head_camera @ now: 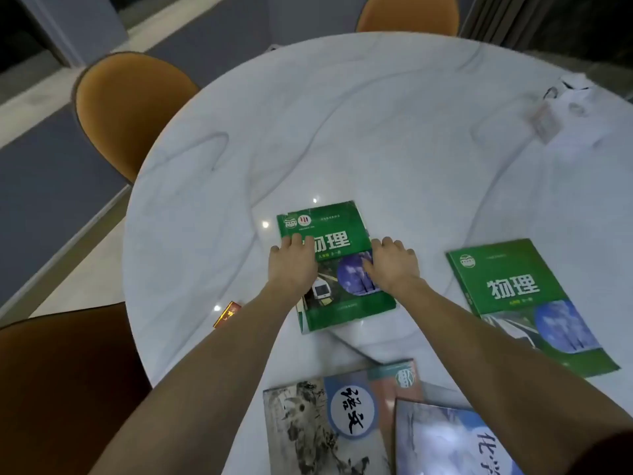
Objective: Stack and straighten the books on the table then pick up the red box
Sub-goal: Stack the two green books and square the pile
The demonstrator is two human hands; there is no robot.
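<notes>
A green book [329,231] lies mid-table, on top of another book whose edge shows at its lower left. My left hand [293,265] rests on its left side and my right hand [392,265] on its right edge, both pressing against the book. A second green book [513,293] lies flat to the right. Near me lie a grey and blue book [329,416] and a pale blue book [442,443] overlapping it. The small red box [227,313] sits left of my left forearm, partly hidden by it.
The round white marble table [376,132] carries a crumpled clear plastic bag with papers [561,111] at the far right. Orange chairs stand at the back [407,12], at the left [130,111] and near left [61,389].
</notes>
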